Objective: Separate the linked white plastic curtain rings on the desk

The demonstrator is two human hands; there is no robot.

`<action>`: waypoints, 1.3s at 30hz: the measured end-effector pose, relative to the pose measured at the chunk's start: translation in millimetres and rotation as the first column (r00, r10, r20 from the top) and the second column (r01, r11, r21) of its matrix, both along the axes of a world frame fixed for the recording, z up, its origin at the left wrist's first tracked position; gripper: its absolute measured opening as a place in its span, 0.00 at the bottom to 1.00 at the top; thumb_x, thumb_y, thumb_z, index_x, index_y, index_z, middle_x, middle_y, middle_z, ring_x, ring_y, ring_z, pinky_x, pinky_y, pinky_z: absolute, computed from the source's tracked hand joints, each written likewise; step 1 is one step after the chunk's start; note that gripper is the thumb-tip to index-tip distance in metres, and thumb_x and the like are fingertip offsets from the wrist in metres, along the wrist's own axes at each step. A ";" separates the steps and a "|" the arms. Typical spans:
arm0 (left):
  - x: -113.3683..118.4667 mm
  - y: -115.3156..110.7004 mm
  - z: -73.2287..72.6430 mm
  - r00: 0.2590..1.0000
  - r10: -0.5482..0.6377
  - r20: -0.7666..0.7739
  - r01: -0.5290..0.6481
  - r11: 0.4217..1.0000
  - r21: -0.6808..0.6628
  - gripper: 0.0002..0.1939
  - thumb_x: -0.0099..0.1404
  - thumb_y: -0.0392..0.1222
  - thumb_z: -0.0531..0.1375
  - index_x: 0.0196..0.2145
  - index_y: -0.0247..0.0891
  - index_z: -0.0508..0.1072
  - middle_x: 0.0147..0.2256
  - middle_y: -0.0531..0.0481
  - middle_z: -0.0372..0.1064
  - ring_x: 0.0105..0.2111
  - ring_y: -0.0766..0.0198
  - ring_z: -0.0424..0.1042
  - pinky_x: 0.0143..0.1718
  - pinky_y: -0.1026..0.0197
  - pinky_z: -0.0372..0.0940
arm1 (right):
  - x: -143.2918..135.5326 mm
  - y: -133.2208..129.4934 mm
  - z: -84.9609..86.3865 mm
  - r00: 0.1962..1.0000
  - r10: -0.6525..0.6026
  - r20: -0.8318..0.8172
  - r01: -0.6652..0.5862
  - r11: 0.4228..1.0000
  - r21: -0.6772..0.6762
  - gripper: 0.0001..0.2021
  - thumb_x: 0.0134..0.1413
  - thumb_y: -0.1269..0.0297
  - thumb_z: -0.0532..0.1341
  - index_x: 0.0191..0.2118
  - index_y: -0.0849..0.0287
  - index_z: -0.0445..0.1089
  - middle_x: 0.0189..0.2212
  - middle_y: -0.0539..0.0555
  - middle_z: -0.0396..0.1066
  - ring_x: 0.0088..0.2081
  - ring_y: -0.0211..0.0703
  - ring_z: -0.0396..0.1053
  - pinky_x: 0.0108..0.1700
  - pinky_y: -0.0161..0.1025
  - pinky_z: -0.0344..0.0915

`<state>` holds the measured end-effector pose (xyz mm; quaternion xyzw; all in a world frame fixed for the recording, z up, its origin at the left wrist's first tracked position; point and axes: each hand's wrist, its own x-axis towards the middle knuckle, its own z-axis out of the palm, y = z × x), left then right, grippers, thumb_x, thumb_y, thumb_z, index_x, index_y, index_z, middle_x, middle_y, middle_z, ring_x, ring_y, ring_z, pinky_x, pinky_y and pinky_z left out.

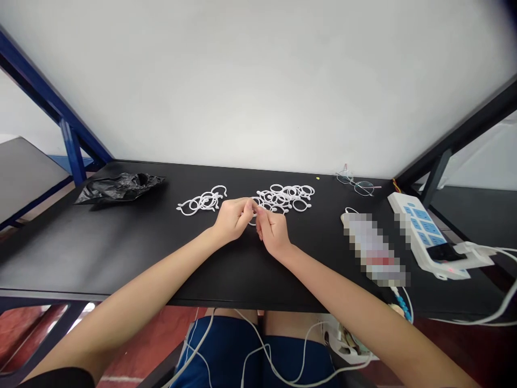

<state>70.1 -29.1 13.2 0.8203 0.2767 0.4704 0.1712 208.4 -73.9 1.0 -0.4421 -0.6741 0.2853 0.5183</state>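
Note:
My left hand [233, 219] and my right hand [274, 230] meet over the middle of the black table, thumbs and fingers pinched close together. Between them shows part of a white plastic ring [252, 222], gripped by both hands; my fingers hide most of it. Just behind and to the right of my hands lies a loose pile of similar white rings [300, 205], several with small knobs at their ends. A smaller group of white rings [188, 208] lies to the left of my left hand, some of them with a visible gap.
A crumpled black plastic bag [121, 188] lies at the left. On the right are eyeglasses [363, 187], a blurred-out phone [374, 250] with a cable, and a white power strip [420, 231]. White cables [266, 350] hang over my lap. A wall [258, 81] backs the table.

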 end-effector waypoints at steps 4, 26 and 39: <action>1.2 -0.4 1.5 0.999 0.023 -0.028 -0.024 0.999 -0.031 0.19 0.72 0.43 0.44 0.32 0.33 0.71 0.27 0.48 0.69 0.26 0.68 0.66 0.29 0.65 0.61 | -0.4 0.6 1.7 0.999 -0.010 -0.050 0.009 1.000 -0.025 0.26 0.67 0.49 0.45 0.20 0.56 0.58 0.12 0.46 0.57 0.15 0.34 0.58 0.22 0.34 0.57; -4.7 12.7 -4.6 0.955 0.145 -0.257 -0.157 0.987 -0.027 0.13 0.70 0.43 0.51 0.50 0.40 0.67 0.45 0.47 0.68 0.32 0.69 0.70 0.30 0.67 0.65 | 2.4 8.6 7.0 0.928 -0.167 -0.334 0.097 0.972 -0.214 0.14 0.54 0.53 0.63 0.40 0.57 0.67 0.33 0.51 0.73 0.16 0.29 0.62 0.18 0.32 0.62; -3.1 15.0 -7.0 0.907 0.145 -0.395 -0.148 0.989 0.025 0.11 0.66 0.34 0.52 0.41 0.41 0.71 0.44 0.48 0.69 0.42 0.63 0.71 0.36 0.63 0.68 | 9.0 17.6 4.8 0.882 -0.259 -0.392 0.162 0.951 -0.264 0.14 0.54 0.59 0.61 0.44 0.59 0.65 0.33 0.52 0.74 0.17 0.31 0.63 0.20 0.34 0.64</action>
